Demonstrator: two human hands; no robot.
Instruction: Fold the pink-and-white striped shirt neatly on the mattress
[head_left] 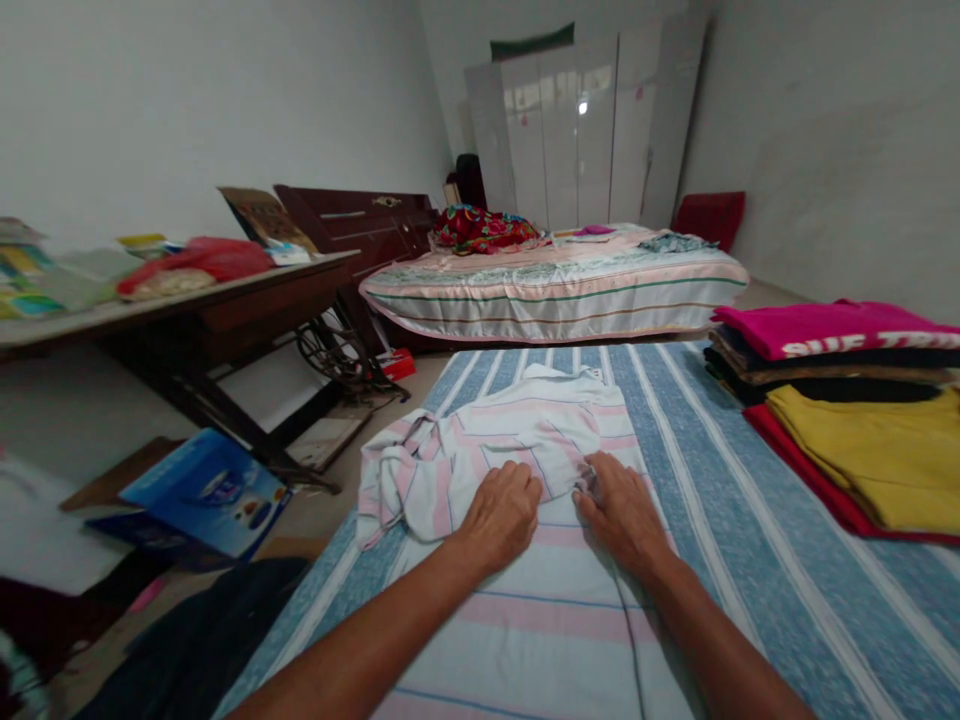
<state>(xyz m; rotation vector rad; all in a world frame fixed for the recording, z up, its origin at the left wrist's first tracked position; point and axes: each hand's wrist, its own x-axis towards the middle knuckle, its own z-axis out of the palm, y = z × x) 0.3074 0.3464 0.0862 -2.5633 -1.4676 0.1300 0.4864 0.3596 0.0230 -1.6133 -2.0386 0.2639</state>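
Note:
A white shirt (495, 620) with pink and blue stripes lies spread along the blue-and-white striped bed cover. Its collar end is at the far side, and one sleeve (409, 480) lies bunched and folded over at the left. My left hand (504, 512) is closed on the cloth near the middle of the shirt, fingers curled under and fingertips hidden. To the right of it, my right hand (621, 512) pinches a small gathered bit of the shirt between thumb and fingers, near its right edge.
Folded clothes are stacked at the right: a pink top (847, 328) over darker pieces, and a yellow garment (870, 450) on a red one (806, 470). A sewing-machine table (300, 270) and a blue box (214, 490) stand left. Another bed (555, 290) lies beyond.

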